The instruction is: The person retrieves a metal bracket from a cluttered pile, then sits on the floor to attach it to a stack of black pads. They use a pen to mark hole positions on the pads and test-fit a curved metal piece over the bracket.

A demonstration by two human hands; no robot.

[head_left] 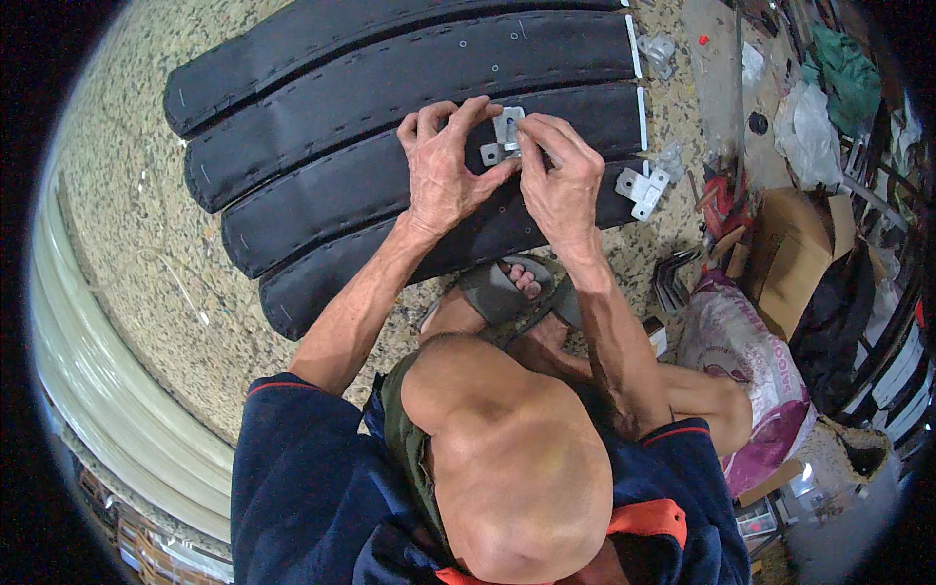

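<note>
Several long black padded strips [390, 88] lie side by side on a speckled floor. My left hand [444, 166] presses down on the third strip, its fingers touching a small silver metal bracket [504, 135]. My right hand [561, 180] pinches the same bracket from the right with thumb and fingertips. A second silver bracket [642, 188] sits fixed at the right end of the lowest strip. My bare knee and a sandalled foot [512, 288] show below the hands.
A pink and white sack [741, 361], a brown cardboard box [790, 253], a stack of dark metal angle pieces [673, 278] and plastic bags crowd the right side. A pale curved step edge [107, 370] runs along the left.
</note>
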